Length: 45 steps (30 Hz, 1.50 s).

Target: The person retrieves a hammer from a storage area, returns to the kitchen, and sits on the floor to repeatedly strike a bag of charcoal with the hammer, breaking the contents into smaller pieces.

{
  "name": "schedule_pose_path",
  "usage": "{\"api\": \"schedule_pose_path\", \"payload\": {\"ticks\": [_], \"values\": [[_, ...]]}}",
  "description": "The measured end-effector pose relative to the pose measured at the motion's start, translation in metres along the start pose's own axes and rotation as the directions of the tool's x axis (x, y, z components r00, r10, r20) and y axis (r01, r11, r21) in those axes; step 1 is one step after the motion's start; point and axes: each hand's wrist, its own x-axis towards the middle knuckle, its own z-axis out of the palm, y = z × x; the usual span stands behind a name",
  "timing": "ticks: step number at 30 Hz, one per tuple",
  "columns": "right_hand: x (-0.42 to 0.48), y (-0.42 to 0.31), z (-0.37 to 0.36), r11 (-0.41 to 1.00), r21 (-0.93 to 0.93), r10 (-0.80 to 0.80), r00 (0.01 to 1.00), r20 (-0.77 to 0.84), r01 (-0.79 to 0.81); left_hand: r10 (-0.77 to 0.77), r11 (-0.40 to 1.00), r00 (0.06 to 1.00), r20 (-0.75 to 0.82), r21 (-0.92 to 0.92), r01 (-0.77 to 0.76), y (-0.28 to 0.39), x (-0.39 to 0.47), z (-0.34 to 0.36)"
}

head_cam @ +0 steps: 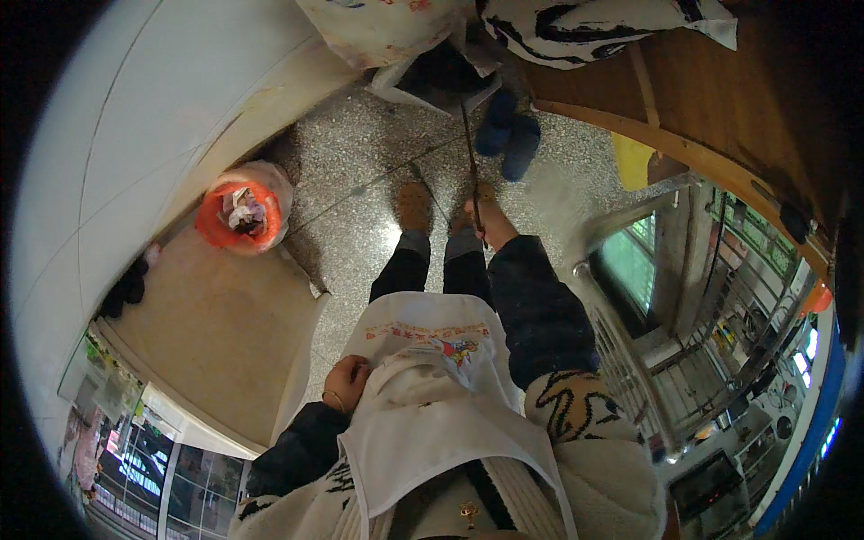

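Note:
My right hand [495,226] grips a thin dark stick [470,152] near its lower end, above my shoes. From there the stick runs away from me towards an open container with a pale rim [439,104] and a dark inside on the floor. What the stick's far end touches cannot be made out. At the left side of my white apron [432,432] rests my left hand [347,381], its fingers partly curled and partly hidden; whether it pinches the cloth is unclear. It wears a bracelet.
An orange-lined waste bin [241,216] with crumpled refuse stands left, beside a beige panel [223,324]. Blue slippers [521,147] lie on the speckled floor [351,148]. Brown wooden furniture [715,101] is at the upper right, a metal rack [624,364] at the right. Patterned cloth [594,30] hangs at the top.

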Motion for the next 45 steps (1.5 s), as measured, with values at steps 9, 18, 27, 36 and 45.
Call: {"api": "schedule_pose_path", "payload": {"ticks": [9,18,27,36,45], "values": [[-0.065,-0.070,0.010,0.985,0.105,0.147,0.982,-0.122,-0.135,0.067,0.997,0.998,-0.016,0.046,-0.066,0.011,0.005,0.004],[-0.008,-0.061,-0.001,0.988,0.086,0.137,0.982,-0.133,-0.127,-0.027,0.998,0.999,-0.019,0.063,0.028,0.011,-0.002,0.007],[-0.012,-0.081,-0.002,0.993,0.111,-0.036,0.998,-0.054,0.042,0.007,0.999,1.000,-0.017,0.036,-0.006,-0.006,0.003,0.011],[-0.099,-0.106,0.011,0.993,0.023,0.116,0.984,-0.137,-0.114,0.066,0.996,0.998,-0.016,0.055,-0.065,0.006,0.007,0.004],[-0.038,-0.071,-0.011,0.900,-0.435,-0.077,0.995,-0.061,0.043,0.016,0.999,1.000,-0.020,0.036,-0.015,0.010,0.007,0.003]]}}
